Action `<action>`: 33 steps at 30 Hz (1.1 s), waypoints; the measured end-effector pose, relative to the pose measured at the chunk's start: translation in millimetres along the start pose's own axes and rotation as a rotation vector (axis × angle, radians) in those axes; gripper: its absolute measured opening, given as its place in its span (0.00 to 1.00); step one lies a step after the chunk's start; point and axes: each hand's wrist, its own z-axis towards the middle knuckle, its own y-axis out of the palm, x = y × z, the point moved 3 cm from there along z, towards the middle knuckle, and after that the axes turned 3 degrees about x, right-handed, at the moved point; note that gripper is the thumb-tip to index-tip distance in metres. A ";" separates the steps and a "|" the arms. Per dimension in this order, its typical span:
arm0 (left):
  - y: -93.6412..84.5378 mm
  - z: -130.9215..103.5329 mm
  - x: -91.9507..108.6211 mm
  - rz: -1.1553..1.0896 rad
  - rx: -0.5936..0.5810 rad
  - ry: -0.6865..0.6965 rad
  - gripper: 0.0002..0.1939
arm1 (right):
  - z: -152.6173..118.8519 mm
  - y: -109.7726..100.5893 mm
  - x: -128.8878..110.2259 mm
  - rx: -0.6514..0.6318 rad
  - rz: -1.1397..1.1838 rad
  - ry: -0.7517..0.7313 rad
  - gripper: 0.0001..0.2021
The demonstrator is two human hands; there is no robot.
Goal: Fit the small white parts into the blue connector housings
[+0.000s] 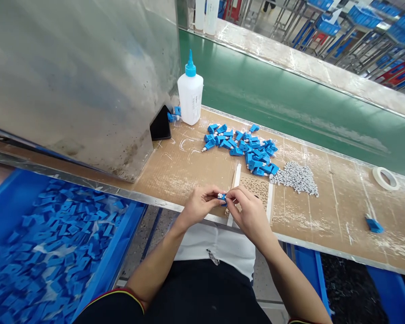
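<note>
Close to the bench's front edge, my left hand [200,206] pinches a small blue plastic piece [223,198] with a whitish tip. The fingers of my right hand [246,209] close on the same piece from the other side; whether they also hold something tiny is hidden. Beneath the hands lies a perforated card [256,186] with white tape strips along its sides. Beyond them a pile of blue plastic pieces [254,153] is spread on the cardboard. Right of that pile sits a heap of small grey parts [297,177].
A white bottle with a blue nozzle [191,99] stands at the back, beside a dark object [161,123] and a metal panel [87,81]. A tape roll [385,178] and one blue piece [374,224] lie right. A blue bin [121,252] of pieces is lower left.
</note>
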 end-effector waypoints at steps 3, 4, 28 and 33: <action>0.8 -0.5 1.3 0.013 -0.005 0.022 0.16 | -5.5 0.4 6.5 0.059 0.157 0.031 0.05; 1.0 -0.4 2.3 0.014 -0.009 0.032 0.17 | -7.7 1.1 9.4 0.081 0.208 0.046 0.04; 57.9 8.4 34.5 0.564 -0.051 0.173 0.21 | -35.0 -13.1 23.6 0.391 -0.011 0.068 0.09; 11.1 64.8 72.4 1.059 0.266 0.213 0.17 | -83.8 -99.0 122.0 0.542 -0.393 0.353 0.14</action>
